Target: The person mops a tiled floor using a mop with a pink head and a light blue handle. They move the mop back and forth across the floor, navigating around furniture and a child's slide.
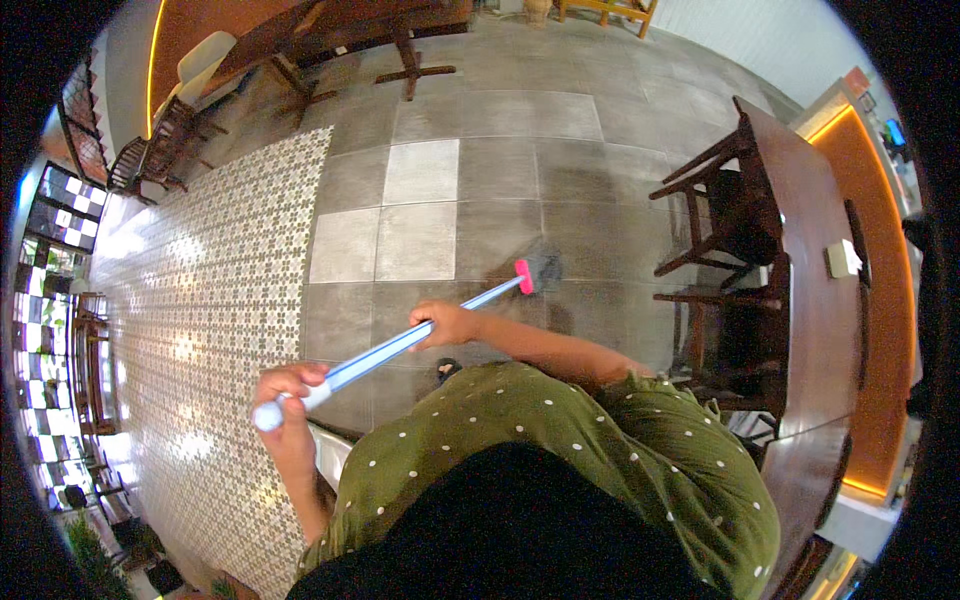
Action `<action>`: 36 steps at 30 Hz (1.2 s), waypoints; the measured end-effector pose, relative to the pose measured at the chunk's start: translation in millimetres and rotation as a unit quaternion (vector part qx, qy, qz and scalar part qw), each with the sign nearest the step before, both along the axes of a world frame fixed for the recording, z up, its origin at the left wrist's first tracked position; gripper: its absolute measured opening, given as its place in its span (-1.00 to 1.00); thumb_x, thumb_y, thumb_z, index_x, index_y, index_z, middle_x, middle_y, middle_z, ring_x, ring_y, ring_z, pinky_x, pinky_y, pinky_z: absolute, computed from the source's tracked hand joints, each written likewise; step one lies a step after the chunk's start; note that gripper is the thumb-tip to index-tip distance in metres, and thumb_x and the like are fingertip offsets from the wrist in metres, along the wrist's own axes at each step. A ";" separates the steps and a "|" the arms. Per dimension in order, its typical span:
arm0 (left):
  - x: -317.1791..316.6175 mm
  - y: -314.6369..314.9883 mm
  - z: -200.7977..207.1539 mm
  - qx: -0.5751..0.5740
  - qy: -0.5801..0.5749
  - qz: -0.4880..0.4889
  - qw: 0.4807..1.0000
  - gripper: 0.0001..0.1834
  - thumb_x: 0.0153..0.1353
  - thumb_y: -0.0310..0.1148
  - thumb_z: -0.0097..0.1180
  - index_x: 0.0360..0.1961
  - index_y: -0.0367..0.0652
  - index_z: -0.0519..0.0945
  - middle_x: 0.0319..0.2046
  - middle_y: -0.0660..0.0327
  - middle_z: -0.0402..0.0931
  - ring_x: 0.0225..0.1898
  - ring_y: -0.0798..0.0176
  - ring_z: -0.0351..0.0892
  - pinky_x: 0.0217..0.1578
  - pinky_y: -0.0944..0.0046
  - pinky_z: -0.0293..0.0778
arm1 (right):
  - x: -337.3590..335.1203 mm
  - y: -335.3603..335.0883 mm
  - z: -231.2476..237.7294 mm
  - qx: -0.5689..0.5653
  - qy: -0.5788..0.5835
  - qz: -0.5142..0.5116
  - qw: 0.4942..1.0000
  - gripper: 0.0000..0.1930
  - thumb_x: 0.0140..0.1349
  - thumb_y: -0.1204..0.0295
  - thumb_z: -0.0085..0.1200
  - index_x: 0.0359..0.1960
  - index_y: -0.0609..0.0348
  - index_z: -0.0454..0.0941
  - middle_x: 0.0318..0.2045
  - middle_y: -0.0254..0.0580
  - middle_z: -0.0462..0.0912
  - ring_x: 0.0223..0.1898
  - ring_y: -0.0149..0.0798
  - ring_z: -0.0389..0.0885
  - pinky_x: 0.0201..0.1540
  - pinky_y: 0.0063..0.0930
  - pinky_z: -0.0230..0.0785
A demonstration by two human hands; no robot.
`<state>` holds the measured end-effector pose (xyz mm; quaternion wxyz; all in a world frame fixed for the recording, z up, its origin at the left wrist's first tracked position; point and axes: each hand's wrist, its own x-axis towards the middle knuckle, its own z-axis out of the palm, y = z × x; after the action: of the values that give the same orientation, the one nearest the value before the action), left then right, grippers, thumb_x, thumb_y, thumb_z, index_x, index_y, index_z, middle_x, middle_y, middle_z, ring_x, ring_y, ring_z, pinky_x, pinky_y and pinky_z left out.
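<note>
Both my hands grip a long-handled broom [380, 352] with a pale blue and white striped handle. It slants from near my left side out to the floor ahead. My left hand [289, 390] is closed around the upper end, close to the rounded white cap. Farther down the handle, my right hand [445, 326] wraps around it. At the far end is a pink head [523, 277]. Its dark grey bristles [546, 270] look blurred against the grey floor tiles [497, 232].
To the right stands a long dark wooden table [815, 300] with a white box [843, 259] on it. Dark wooden chairs [705, 215] are tucked beside it. Patterned tiles [210, 300] cover the left floor. Another table [400, 65] stands at the far left, with chairs [160, 150] nearby.
</note>
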<state>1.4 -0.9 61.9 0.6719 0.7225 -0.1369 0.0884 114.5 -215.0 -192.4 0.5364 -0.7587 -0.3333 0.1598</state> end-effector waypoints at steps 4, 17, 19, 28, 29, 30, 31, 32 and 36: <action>1.5 34.5 -20.5 0.129 -0.027 0.039 0.990 -0.69 0.14 -0.20 0.36 -0.34 -0.24 0.61 -0.35 0.12 0.59 -0.17 0.11 0.59 -0.11 0.17 0.48 | 7.1 88.0 -40.9 0.084 -0.060 -0.013 0.995 -0.59 -0.06 0.11 0.41 -0.37 0.14 0.55 -0.36 -0.12 0.57 -0.28 -0.04 0.52 -0.21 -0.19 0.37; 55.0 142.6 16.7 0.155 -0.047 -0.061 0.985 -0.72 0.03 -0.26 0.39 -0.57 -0.22 0.58 -0.52 0.17 0.61 -0.34 0.10 0.65 -0.07 -0.01 0.56 | 53.0 206.1 -12.1 -0.044 -0.159 0.001 0.986 -0.77 -0.14 0.27 0.20 -0.58 0.13 0.46 -0.53 0.03 0.54 -0.40 0.14 0.56 -0.35 -0.01 0.35; 52.9 163.7 42.2 0.147 -0.116 -0.055 0.981 -0.68 0.03 -0.22 0.41 -0.61 -0.19 0.56 -0.54 0.18 0.60 -0.37 0.11 0.65 -0.11 -0.01 0.58 | 61.6 221.6 25.7 -0.037 -0.185 0.002 0.982 -0.77 -0.14 0.27 0.20 -0.60 0.12 0.45 -0.55 0.02 0.54 -0.43 0.13 0.56 -0.38 -0.01 0.34; 96.5 209.2 96.8 0.034 -0.273 -0.293 0.916 -0.62 -0.04 -0.19 0.51 -0.66 -0.12 0.53 -0.52 0.21 0.60 -0.45 0.19 0.66 -0.23 0.07 0.66 | 122.2 249.4 143.7 0.047 -0.253 0.074 0.964 -0.54 0.11 0.13 0.28 -0.74 0.09 0.34 -0.75 -0.11 0.39 -0.67 0.06 0.41 -0.58 -0.17 0.21; 105.9 208.9 98.4 0.035 -0.281 -0.297 0.912 -0.63 -0.04 -0.20 0.51 -0.66 -0.13 0.53 -0.52 0.21 0.60 -0.45 0.19 0.66 -0.25 0.08 0.66 | 132.9 252.5 147.7 0.070 -0.269 0.077 0.958 -0.52 0.14 0.12 0.28 -0.75 0.08 0.33 -0.76 -0.11 0.38 -0.69 0.05 0.40 -0.60 -0.18 0.20; 116.6 208.6 99.7 0.034 -0.288 -0.303 0.908 -0.63 -0.04 -0.20 0.52 -0.65 -0.13 0.54 -0.52 0.21 0.60 -0.45 0.19 0.66 -0.26 0.09 0.66 | 144.3 255.7 149.5 0.071 -0.252 0.086 0.961 -0.52 0.13 0.14 0.29 -0.75 0.08 0.33 -0.76 -0.11 0.38 -0.68 0.05 0.41 -0.60 -0.18 0.20; 128.6 208.8 100.8 0.041 -0.287 -0.304 0.908 -0.64 -0.08 -0.22 0.54 -0.64 -0.14 0.55 -0.53 0.22 0.59 -0.46 0.20 0.65 -0.31 0.11 0.67 | 156.4 259.0 149.5 0.078 -0.243 0.092 0.963 -0.53 0.12 0.16 0.30 -0.75 0.08 0.33 -0.76 -0.10 0.38 -0.68 0.04 0.41 -0.60 -0.19 0.20; 141.6 208.3 100.8 0.051 -0.286 -0.292 0.911 -0.63 -0.09 -0.22 0.54 -0.64 -0.15 0.55 -0.53 0.21 0.59 -0.46 0.20 0.65 -0.31 0.11 0.67 | 170.1 261.8 148.0 0.085 -0.233 0.098 0.964 -0.54 0.12 0.18 0.31 -0.75 0.07 0.33 -0.76 -0.10 0.38 -0.68 0.04 0.41 -0.60 -0.19 0.20; 206.8 210.0 100.3 0.078 -0.285 -0.264 0.918 -0.63 -0.14 -0.23 0.57 -0.63 -0.16 0.55 -0.54 0.20 0.59 -0.46 0.17 0.66 -0.31 0.08 0.67 | 243.0 272.3 135.9 0.047 -0.223 0.127 0.965 -0.58 0.07 0.19 0.34 -0.72 0.09 0.38 -0.73 -0.08 0.41 -0.65 0.07 0.44 -0.57 -0.17 0.23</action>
<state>208.2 209.1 162.2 0.5451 0.6542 -0.5149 0.0984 357.5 57.3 -56.5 0.4586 -0.7006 -0.5454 0.0374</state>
